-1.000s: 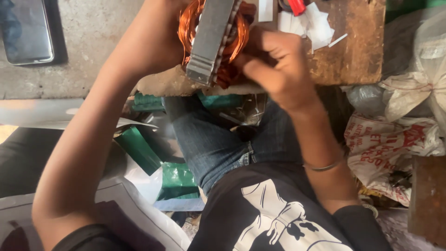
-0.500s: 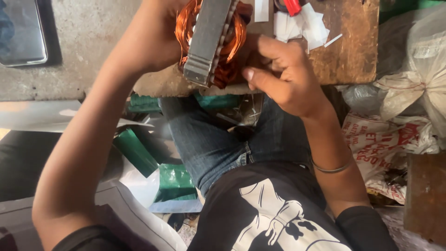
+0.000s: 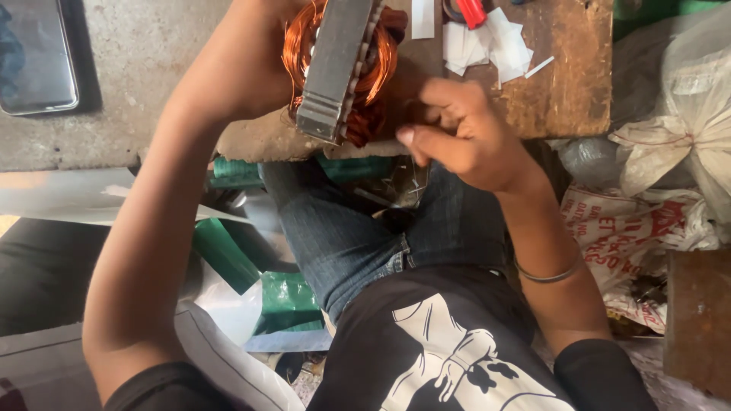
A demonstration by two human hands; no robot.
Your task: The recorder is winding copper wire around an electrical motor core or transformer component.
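Note:
A motor stator (image 3: 336, 68), a grey metal core wound with copper wire coils, stands on edge at the front of a worn wooden board (image 3: 567, 84). My left hand (image 3: 255, 57) grips it from the left side. My right hand (image 3: 457, 133) sits just right of the stator with fingers curled and pinched together close to the copper coil; whether it holds a wire or a slip of paper is hidden by the fingers. A thin metal bangle circles my right wrist.
White paper slips (image 3: 487, 42) and a red-handled tool (image 3: 470, 11) lie on the board's far side. A dark phone (image 3: 36, 55) rests on the concrete at far left. Green sheet pieces (image 3: 289, 301) lie by my legs, white sacks (image 3: 685, 137) at right.
My right hand has drawn back a little from the coil, to the right and toward me, its fingers curling tighter. The left hand still holds the stator in place.

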